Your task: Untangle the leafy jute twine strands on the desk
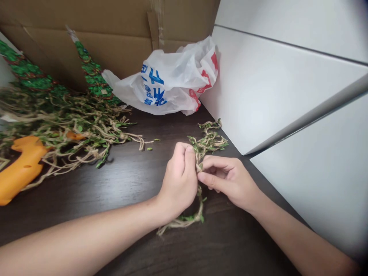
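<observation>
My left hand [179,180] and my right hand [230,180] meet over a twisted jute twine garland [209,141] set with small green leaves. Both hands pinch it between fingers and thumb. One end rises beyond my fingers, and a loop hangs below them onto the dark wood table [123,184]. Part of the twine is hidden inside my left fist. To the left of my hands, a larger tangled heap of the same leafy twine [77,128] lies apart from them, with a few loose leaves [149,148] near its edge.
An orange plastic object [24,168] lies at the left, under the heap. Two green glittery cones [92,73] lean against a cardboard box wall [115,50]. A crumpled white plastic bag [169,80] with blue and red print sits behind. White panels [273,88] bound the right side.
</observation>
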Motion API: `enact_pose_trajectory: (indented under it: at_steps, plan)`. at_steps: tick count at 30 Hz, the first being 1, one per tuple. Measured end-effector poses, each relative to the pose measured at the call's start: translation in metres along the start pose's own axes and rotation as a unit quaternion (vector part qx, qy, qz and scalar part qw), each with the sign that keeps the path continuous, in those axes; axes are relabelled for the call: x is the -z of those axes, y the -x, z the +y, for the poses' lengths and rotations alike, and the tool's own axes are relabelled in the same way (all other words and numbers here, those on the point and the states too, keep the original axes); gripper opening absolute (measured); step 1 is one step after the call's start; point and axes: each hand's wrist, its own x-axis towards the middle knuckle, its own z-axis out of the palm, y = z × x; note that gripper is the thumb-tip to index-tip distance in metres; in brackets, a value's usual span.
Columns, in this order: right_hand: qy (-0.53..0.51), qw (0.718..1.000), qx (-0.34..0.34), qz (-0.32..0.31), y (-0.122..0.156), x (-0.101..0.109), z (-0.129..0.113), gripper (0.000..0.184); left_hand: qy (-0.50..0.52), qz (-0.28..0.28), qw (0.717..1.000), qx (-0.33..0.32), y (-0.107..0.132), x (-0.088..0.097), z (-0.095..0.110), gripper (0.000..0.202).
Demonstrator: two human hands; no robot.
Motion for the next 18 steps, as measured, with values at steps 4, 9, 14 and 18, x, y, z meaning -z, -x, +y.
enact_pose_trajectory:
  at_steps: [4,9,14,18]
  plan:
    - [-0.034,0.999,-0.038,-0.019,-0.001,0.005,-0.002,0.029,0.016,-0.025,0.999,0.018,0.001,-0.001,0.0,0.025]
    - [0.079,0.996,-0.034,-0.013,-0.002,0.01,-0.005,0.033,0.002,-0.04,0.999,0.017,0.0,-0.001,0.0,0.025]
    - [0.017,0.996,0.083,0.008,0.001,0.017,-0.006,0.022,0.003,-0.038,0.999,0.033,-0.001,-0.001,0.001,0.026]
    - [-0.171,0.984,0.02,-0.033,0.001,0.019,-0.002,0.019,0.018,-0.059,0.998,0.032,0.0,-0.002,0.001,0.027]
